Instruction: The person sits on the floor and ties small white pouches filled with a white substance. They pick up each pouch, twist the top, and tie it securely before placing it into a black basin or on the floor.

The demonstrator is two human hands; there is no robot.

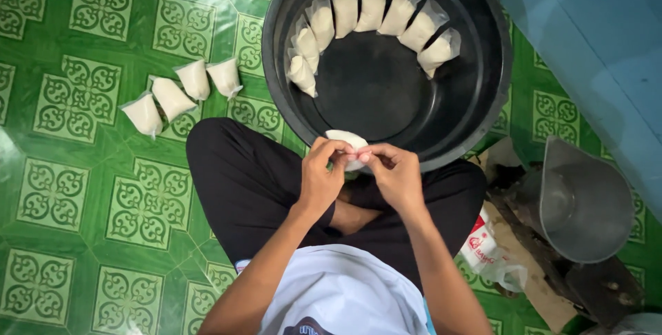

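Note:
I sit cross-legged on a green patterned floor. Both hands meet over my lap at the near rim of a big black tub (276,45). My left hand (321,173) and my right hand (394,173) pinch the top of a small clear bag of white powder (345,140) between their fingertips. Inside the tub, several filled white bags (372,7) lean in an arc along the far wall. The tub's bottom in front of them is bare.
Several filled white bags (183,90) lie on the floor to the left of the tub. A grey metal funnel-like container (583,200) stands at the right on dark wood. A printed plastic bag (483,249) lies by my right knee. A blue surface (600,38) fills the upper right.

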